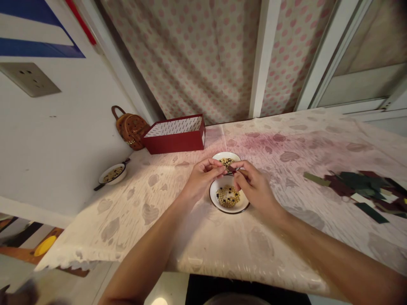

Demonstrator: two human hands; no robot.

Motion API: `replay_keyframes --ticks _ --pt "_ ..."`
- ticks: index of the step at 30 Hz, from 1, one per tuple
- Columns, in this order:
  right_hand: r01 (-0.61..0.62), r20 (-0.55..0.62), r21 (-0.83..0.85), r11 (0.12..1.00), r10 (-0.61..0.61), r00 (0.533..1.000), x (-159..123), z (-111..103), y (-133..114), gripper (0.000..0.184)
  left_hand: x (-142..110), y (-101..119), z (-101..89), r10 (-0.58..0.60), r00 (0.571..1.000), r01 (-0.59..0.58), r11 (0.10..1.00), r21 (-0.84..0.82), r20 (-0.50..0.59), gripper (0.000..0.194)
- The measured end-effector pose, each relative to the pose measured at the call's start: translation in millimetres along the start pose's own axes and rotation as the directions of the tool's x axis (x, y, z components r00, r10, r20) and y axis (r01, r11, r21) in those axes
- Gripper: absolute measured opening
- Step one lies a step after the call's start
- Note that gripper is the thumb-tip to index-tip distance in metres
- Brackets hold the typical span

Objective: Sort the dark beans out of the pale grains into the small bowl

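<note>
My left hand [205,176] is closed in a pinch above the gap between two bowls; whatever lies between its fingertips is too small to make out. Close beside it, my right hand [254,184] pinches a small dark brown piece [232,169], its tip almost meeting the left fingertips. Below them stands the near white bowl [215,202] with a dark rim, and a coil of gold and black beads [228,196] lies in it. The far white bowl [226,154] holds loose pale and black beads [226,162], partly hidden by my fingers.
A red open box [174,142] and a small brown backpack [132,127] stand at the back left. Another bowl [112,181] of beads sits by the left wall. Dark green and brown flat pieces [365,188] lie heaped at the right on the patterned tablecloth [152,212].
</note>
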State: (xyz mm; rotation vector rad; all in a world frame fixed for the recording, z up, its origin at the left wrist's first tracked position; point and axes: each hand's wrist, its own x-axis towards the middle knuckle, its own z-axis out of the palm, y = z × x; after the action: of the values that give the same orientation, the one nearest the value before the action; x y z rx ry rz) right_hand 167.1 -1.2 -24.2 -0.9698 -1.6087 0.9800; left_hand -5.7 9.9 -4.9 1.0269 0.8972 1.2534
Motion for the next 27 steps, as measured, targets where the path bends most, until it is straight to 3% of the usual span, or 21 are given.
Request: replay_keyframes --ticks 17,27 --pt "0.000 0.032 -0.006 1.000 0.000 0.999 0.4 -1.0 -0.2 0.019 0.3 -6.6 0.1 0.026 0.999 -0.028 0.998 0.057 0.042 0.026" --pt "0.013 0.049 -0.040 0.999 -0.011 0.999 2.1 -1.2 -0.5 0.026 0.2 -4.6 4.3 0.030 0.999 -0.030 0.999 0.035 -0.014 0.026"
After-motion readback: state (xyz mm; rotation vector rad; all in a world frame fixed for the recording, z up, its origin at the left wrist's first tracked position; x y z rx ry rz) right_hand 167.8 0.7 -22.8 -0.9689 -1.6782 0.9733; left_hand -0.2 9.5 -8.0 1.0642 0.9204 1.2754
